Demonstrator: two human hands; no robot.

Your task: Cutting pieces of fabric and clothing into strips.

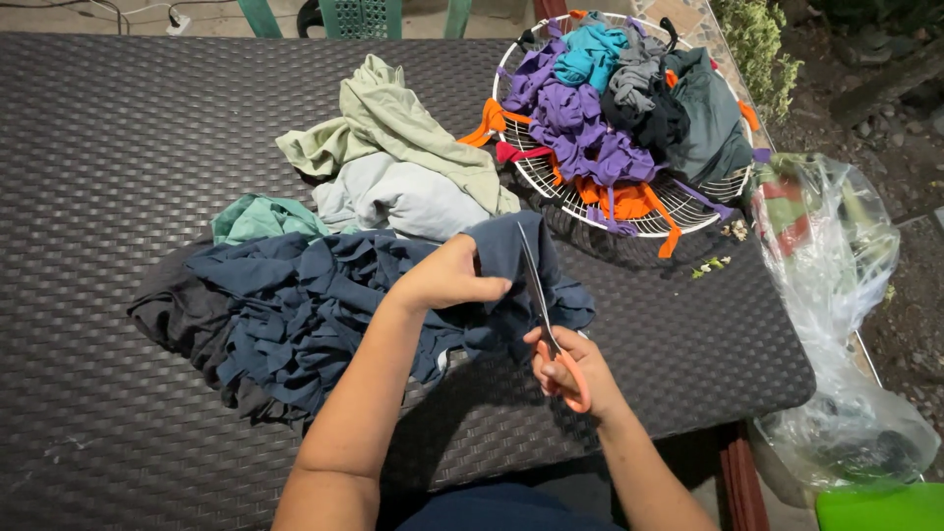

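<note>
Head view: a dark woven table (118, 128) is seen from above, with a heap of navy blue cloth (295, 305) spread across its near middle. The left hand (447, 280) is closed on an upper fold of that cloth, fingers curled over the edge and thumb beneath, so that the fold is held raised. The right hand (570, 369) is wrapped round the orange handles of a pair of scissors (546, 315), fingers through the loops; the blades are pointed away from the body and are set against the held fold, nearly closed. Whether the blades are actually in the fabric cannot be told. Behind the navy heap, pale green, light grey and teal garments (393, 157) are piled. At the far right of the table a white wire basket (560, 182) is filled with purple, orange, teal and dark cloth strips. A clear plastic bag (836, 295) is hung off the table's right edge.
</note>
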